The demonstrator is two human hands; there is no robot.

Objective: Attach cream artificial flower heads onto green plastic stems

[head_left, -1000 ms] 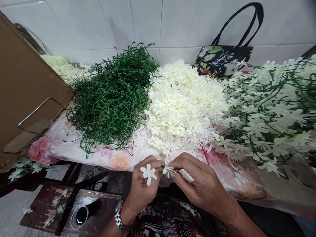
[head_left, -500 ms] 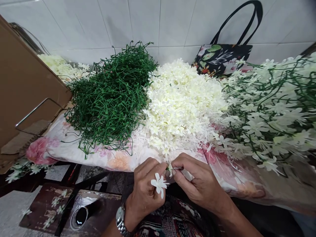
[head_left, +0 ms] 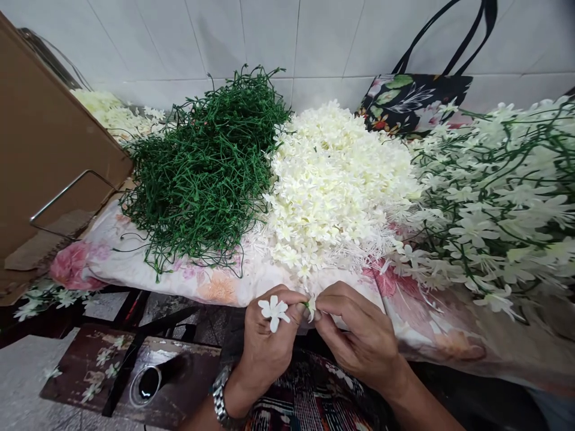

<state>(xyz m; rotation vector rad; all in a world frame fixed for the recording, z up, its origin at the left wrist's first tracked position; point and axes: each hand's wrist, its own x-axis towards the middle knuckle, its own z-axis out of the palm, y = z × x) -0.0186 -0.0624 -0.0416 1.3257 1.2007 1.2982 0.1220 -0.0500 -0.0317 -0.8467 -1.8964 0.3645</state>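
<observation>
My left hand (head_left: 267, 338), with a metal watch on its wrist, is closed round a green stem that carries a white artificial flower (head_left: 274, 311). My right hand (head_left: 359, 335) pinches a second small white flower (head_left: 311, 306) against the tip of that stem, fingertips of both hands touching. Just beyond the hands lies a heap of loose white flowers (head_left: 332, 179) on a floral cloth (head_left: 215, 287). Left of it sits a tangled pile of green plastic stems (head_left: 206, 167).
Finished stems with white flowers (head_left: 494, 197) are stacked on the right. A black floral tote bag (head_left: 411, 102) leans on the tiled wall. A brown cardboard box (head_left: 40, 137) stands at left. More white flowers (head_left: 112, 117) lie behind it. A dark stool (head_left: 135, 377) is below left.
The left hand's flower dipped and came back up. The right hand has pushed the small flower closer to the stem tip; its thin white stamens no longer stick out.
</observation>
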